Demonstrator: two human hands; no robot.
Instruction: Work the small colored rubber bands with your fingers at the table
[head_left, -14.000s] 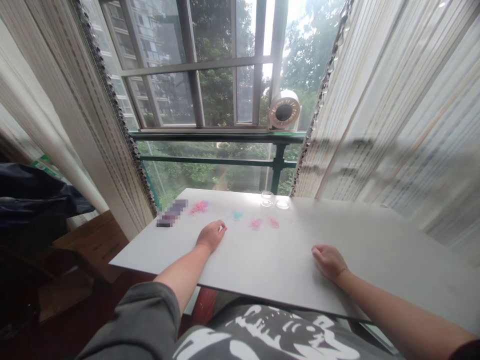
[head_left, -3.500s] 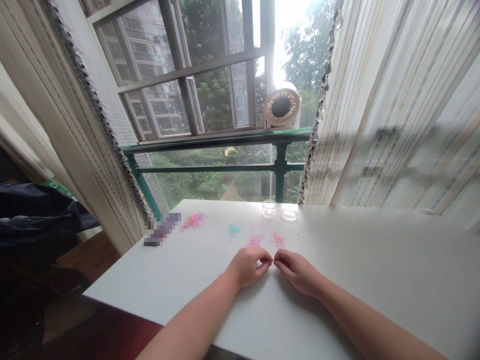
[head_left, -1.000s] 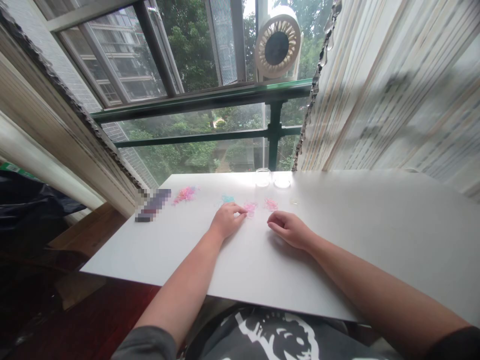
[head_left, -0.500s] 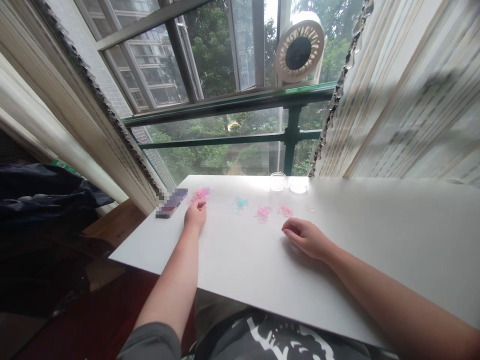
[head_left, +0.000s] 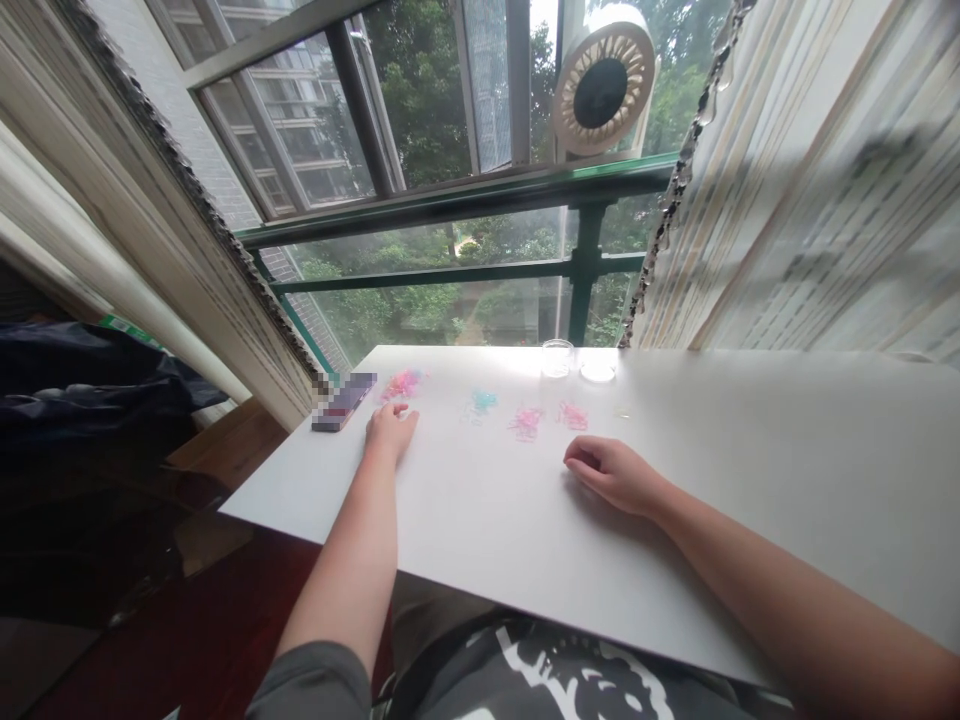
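My left hand is over the left part of the white table, its thumb and fingers apart, and I see nothing in it. Just beyond its fingertips lies a mixed pile of small pink, orange and purple strands. My right hand rests on its side on the table with the fingers curled in, and nothing shows in it. Beyond it are two pink piles of thin strands, one nearer the middle and one closer to that hand. A turquoise pile lies further left.
A phone-like flat dark object, partly blurred out, lies at the table's left edge. Two clear round dishes stand at the back edge. A few pale strands lie right of the piles. A round fan is at the window rail.
My left hand has drawn back slightly from the mixed pile, and its thumb and fingers have spread apart. My right hand stays in place. The view has tilted a little.
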